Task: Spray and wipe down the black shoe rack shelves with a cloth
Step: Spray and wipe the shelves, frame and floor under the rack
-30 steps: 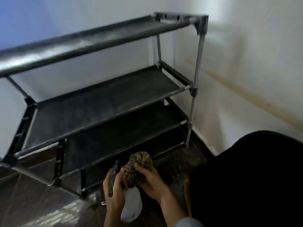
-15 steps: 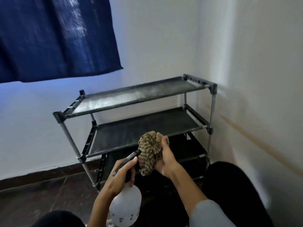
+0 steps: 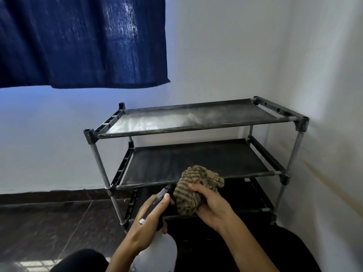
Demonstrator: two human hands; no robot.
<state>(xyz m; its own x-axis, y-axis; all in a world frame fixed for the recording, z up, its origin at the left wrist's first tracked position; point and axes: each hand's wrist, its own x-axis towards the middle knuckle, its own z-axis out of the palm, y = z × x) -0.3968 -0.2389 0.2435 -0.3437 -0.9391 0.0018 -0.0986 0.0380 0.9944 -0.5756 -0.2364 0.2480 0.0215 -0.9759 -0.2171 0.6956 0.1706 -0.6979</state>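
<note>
While left hand [image 3: 146, 222] grips spray bottle [image 3: 157, 250], right hand [image 3: 211, 205] fingers clamp striped cloth [image 3: 193, 188] near black shoe rack [image 3: 196, 122].

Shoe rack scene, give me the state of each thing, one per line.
Shoe rack: upright in the corner, shelves bare.
Top shelf: pale sheen across its surface.
Spray bottle: gripped by left hand.
Striped cloth: bunched, held in right hand.
Blue curtain: hanging.
</note>
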